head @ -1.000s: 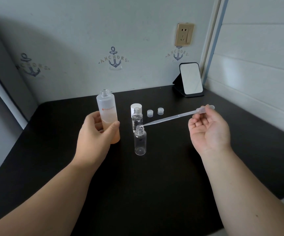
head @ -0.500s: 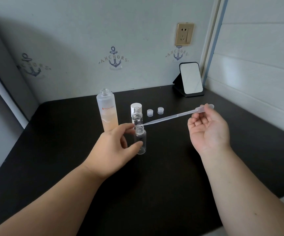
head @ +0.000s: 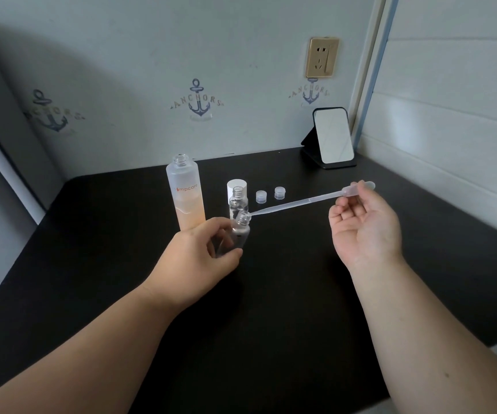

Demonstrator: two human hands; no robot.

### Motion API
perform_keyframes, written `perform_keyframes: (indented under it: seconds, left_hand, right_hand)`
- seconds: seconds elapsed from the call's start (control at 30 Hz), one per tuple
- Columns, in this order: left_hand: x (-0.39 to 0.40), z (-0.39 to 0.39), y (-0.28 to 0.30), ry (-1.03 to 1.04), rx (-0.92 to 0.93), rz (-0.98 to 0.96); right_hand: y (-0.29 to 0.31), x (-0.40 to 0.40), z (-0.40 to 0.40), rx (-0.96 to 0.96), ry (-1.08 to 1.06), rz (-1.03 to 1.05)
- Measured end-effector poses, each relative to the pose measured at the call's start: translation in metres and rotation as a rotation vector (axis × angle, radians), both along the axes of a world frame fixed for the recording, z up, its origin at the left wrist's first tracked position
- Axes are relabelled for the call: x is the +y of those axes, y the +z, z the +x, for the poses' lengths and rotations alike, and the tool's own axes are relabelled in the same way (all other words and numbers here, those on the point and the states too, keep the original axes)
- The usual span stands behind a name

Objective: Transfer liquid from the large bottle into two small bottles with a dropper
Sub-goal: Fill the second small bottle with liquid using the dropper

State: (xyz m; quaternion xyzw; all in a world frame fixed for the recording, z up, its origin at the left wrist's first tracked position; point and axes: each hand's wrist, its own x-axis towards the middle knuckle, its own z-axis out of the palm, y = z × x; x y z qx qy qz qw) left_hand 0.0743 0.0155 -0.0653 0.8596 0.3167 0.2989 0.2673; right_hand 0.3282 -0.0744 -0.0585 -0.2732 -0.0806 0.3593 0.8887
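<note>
Now the left hand [head: 199,258] grips 1 small bottle [head: 239,231] at frame centre, tilted right; the right hand [head: 363,222] pinches the dropper [head: 298,202], whose tip seemingly touches the bottle mouth.

The left hand [head: 195,258] has released the tall frosted large bottle of peach-coloured liquid [head: 186,195] — now standing free — and grips the near clear plastic small bottle [head: 239,233], tilting its neck rightward to the tip of the translucent plastic dropper [head: 298,201].
</note>
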Motion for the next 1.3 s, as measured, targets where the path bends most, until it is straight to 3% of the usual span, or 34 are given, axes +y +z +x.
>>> perform_keyframes:
  seconds: [0.27,1.07,1.3]
  left_hand:
    - [-0.0029,-0.0034,0.002,0.009,0.056,0.111]
    - [-0.0016,-0.0039,0.0006,0.006,0.073,0.133]
    - [0.0009,-0.0035,-0.0012,0.033,0.087,0.125]
  right_hand:
    - [0.0007,-0.0015,-0.0007,-0.049,0.029,-0.07]
    - [-0.002,-0.0013,0.0018,-0.149,0.066,-0.09]
    - [0.0004,-0.0011,0.0016,-0.032,0.035,-0.06]
